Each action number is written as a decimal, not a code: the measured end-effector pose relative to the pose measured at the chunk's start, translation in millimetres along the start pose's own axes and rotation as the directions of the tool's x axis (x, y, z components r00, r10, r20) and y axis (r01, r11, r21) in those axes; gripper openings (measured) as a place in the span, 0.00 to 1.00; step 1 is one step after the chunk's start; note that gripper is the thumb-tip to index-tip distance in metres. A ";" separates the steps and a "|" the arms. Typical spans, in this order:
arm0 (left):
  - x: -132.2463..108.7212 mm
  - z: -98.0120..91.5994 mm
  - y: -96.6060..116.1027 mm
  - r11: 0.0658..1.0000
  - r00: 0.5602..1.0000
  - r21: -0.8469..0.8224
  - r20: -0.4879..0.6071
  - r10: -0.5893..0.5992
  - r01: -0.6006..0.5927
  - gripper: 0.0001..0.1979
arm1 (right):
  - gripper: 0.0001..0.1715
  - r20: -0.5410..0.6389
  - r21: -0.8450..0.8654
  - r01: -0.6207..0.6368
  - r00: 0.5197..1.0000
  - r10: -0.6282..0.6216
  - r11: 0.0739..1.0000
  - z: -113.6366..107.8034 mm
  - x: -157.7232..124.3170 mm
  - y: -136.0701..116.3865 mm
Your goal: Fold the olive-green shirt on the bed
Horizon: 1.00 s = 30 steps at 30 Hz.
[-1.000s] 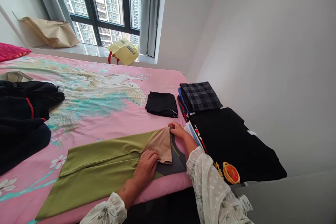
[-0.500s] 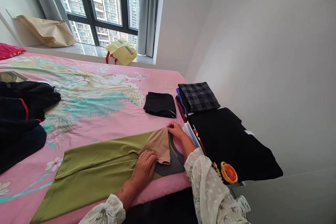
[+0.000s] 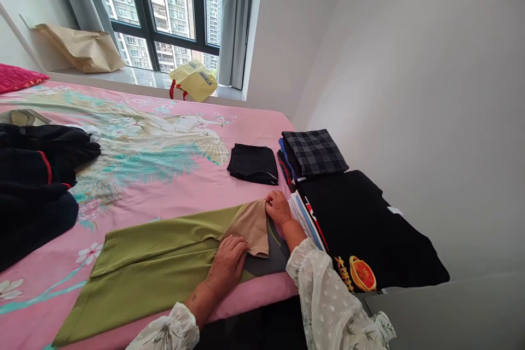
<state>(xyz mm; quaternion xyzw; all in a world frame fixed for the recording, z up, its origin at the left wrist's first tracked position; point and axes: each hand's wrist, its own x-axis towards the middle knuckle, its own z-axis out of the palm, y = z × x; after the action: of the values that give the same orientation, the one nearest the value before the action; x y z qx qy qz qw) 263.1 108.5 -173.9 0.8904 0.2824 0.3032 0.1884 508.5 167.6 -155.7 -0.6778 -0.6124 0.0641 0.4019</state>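
Observation:
A green shirt [image 3: 159,257] with a tan sleeve [image 3: 251,227] and a dark grey neck area [image 3: 274,254] lies lengthwise on the bed, one long side folded inward. My right hand [image 3: 279,209] pinches the end of the tan sleeve between thumb and fingers. Across the inner part of that sleeve, my left hand [image 3: 228,260] rests flat, pressing on the fabric with nothing gripped. Just beyond the shirt sits a folded black garment [image 3: 253,164].
The pink patterned bed sheet [image 3: 164,197] spreads underneath. At right stand stacked folded clothes, with a plaid garment [image 3: 315,151] and a black shirt [image 3: 361,224] on top. A dark clothes pile [image 3: 36,186] lies left. A yellow bag [image 3: 194,80] sits by the window.
The view has shifted slightly, so everything appears a little farther right. Both hands keep nearly the same places on the shirt, the right fingers a bit more curled at the sleeve end.

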 end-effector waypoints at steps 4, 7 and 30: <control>-1.1 3.8 -3.5 1.000 1.000 -0.004 -0.013 0.013 -0.013 0.10 | 0.05 -0.001 -0.086 0.060 0.998 -0.060 0.994 -0.3 -9.5 -8.9; -1.6 5.5 -5.4 1.000 1.000 -0.007 -0.018 0.018 -0.018 0.10 | 0.05 0.009 -0.115 0.064 0.998 -0.063 0.991 2.6 -10.7 -10.9; -0.8 -0.7 1.5 0.999 0.999 0.003 -0.028 0.042 -0.042 0.10 | 0.14 0.116 0.182 -0.360 0.932 0.343 0.915 10.8 21.6 28.0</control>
<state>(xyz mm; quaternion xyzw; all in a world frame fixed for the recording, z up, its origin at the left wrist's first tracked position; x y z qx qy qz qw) 262.7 107.0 -173.0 0.8920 0.2668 0.3191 0.1769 529.3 193.7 -171.6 -0.7296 -0.4869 0.2243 0.4246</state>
